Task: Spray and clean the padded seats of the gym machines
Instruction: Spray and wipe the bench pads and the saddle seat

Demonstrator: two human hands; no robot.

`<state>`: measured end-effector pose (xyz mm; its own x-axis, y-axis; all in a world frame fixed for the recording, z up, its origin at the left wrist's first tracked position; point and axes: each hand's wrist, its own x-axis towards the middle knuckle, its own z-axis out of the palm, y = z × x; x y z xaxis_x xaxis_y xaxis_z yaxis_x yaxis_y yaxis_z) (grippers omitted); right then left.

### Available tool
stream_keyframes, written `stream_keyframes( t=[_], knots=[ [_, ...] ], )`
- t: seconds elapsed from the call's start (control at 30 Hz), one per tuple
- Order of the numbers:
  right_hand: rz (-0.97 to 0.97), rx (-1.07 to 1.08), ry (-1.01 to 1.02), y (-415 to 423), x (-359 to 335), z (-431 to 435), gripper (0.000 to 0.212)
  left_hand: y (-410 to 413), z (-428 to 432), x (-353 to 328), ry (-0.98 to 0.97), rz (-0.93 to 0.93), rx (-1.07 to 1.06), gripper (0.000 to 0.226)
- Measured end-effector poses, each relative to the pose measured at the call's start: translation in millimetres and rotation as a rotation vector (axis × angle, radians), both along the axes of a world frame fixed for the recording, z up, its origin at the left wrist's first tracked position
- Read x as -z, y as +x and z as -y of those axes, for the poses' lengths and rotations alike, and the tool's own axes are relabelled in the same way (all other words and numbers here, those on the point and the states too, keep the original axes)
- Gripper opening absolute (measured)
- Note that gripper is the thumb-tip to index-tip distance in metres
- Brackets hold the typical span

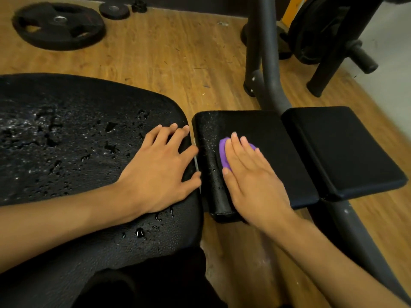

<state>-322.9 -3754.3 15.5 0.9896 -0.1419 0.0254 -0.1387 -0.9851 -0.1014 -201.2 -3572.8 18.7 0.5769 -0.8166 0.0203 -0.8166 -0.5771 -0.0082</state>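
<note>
A large black padded seat (66, 141) fills the left, wet with beads and pools of spray. My left hand (162, 165) rests flat on its right edge, fingers spread. To its right lie two smaller black pads. The near pad (266, 134) is speckled with droplets along its left side. My right hand (251, 176) presses a purple cloth (223, 152) flat onto that pad with straight fingers; most of the cloth is hidden under the palm. The far pad (344, 147) looks dry.
A grey machine frame (269, 70) rises behind the pads, and its bar runs down to the right. A big weight plate (59, 25) and a small plate (113, 10) lie on the wooden floor at the back left. More plates hang on a rack (315, 30) at the top right.
</note>
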Motion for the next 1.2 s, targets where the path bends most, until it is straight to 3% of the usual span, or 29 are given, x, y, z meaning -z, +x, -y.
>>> stream_keyframes(
  t=[0.33,0.57,0.87,1.0,1.2],
  knots=[
    [-0.027,0.150,0.060,150,-3,22,0.044,0,0,0,0.004,-0.011,-0.004,0.062],
    [0.006,0.080,0.021,84,2,-3,0.061,-1,0,-3,0.012,-0.021,-0.033,0.067],
    [0.040,0.003,-0.003,-39,2,-36,0.056,-2,-1,-5,-0.008,0.018,-0.089,0.078],
    [-0.025,-0.022,-0.002,-24,0,-27,0.058,-3,-1,-3,-0.020,0.030,-0.112,0.082],
    [0.001,0.030,0.034,76,0,-3,0.055,-4,0,-3,-0.019,0.016,-0.123,0.075]
  ],
)
